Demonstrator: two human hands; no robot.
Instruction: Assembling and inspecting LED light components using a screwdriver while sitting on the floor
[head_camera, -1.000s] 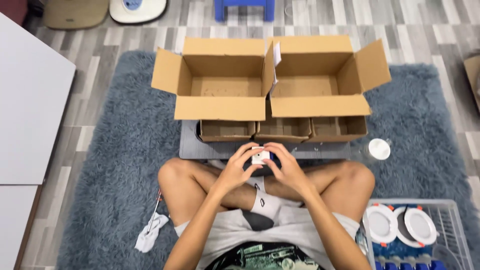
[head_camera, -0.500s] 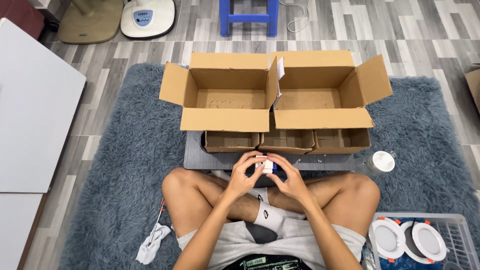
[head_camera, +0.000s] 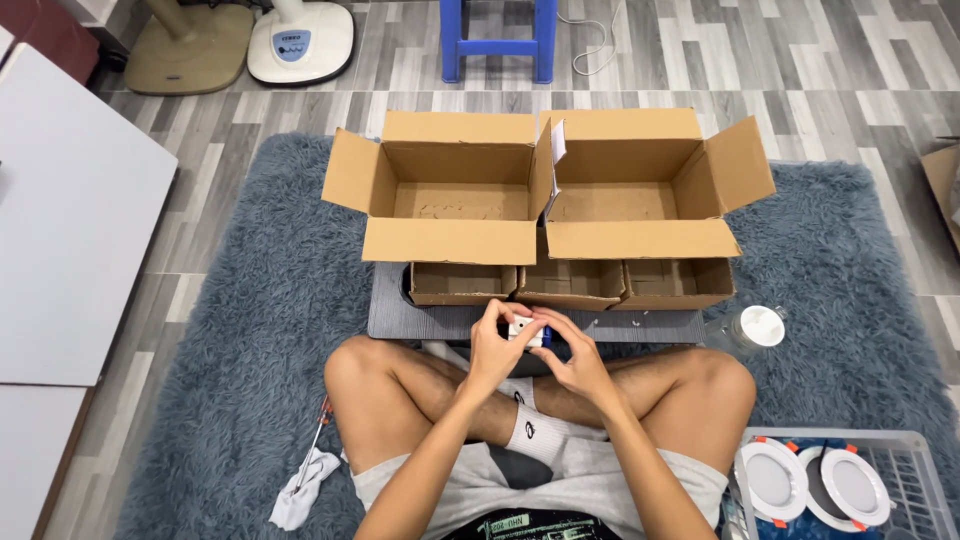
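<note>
A shaggy blue-grey rug (head_camera: 250, 330) fills mid-frame, carrying 2 open cardboard boxes (head_camera: 545, 195) above 3 small cardboard trays (head_camera: 570, 283) on a grey board (head_camera: 400, 318). At centre, the left hand (head_camera: 495, 350) and right hand (head_camera: 578, 362) both pinch a small white part (head_camera: 522, 328), fingers curled closed around it. It could slip into the rug's pile if either grip loosens.

floor: grey wood-look planks (head_camera: 850, 60) | rug: shaggy blue-grey (head_camera: 250, 330) | furniture: white table (head_camera: 70, 230) at left, blue stool (head_camera: 497, 40) at top | light: even, soft
</note>
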